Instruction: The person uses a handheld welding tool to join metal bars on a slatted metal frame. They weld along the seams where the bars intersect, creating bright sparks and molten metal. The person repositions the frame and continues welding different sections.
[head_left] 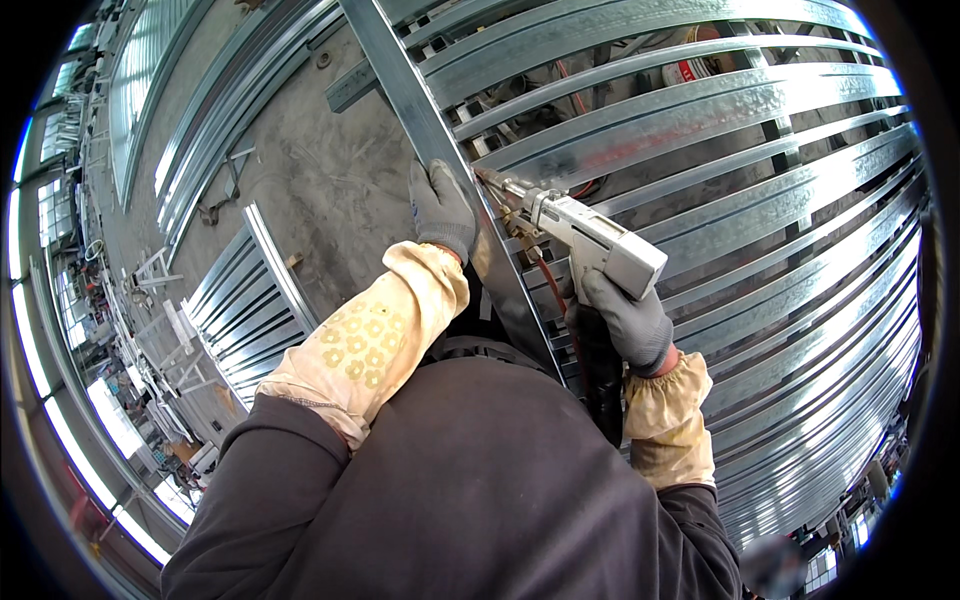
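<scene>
My right hand, in a grey work glove, is closed round the grip of a silver-white handheld welding gun. The gun's nozzle points up and left, its tip at the joint between a slat and the long side rail of a galvanized metal frame. A reddish hose or cable hangs beneath the gun. My left hand, gloved too, lies along the rail's outer side opposite the tip, fingers stretched out. Yellowish sleeve covers are on both forearms; the left one has a flower print.
Parallel metal slats spread across the right side, with cables and a red-and-white round item below them. On the concrete floor at left lie long metal profiles and another slatted panel. A dark thick hose runs beside my right arm.
</scene>
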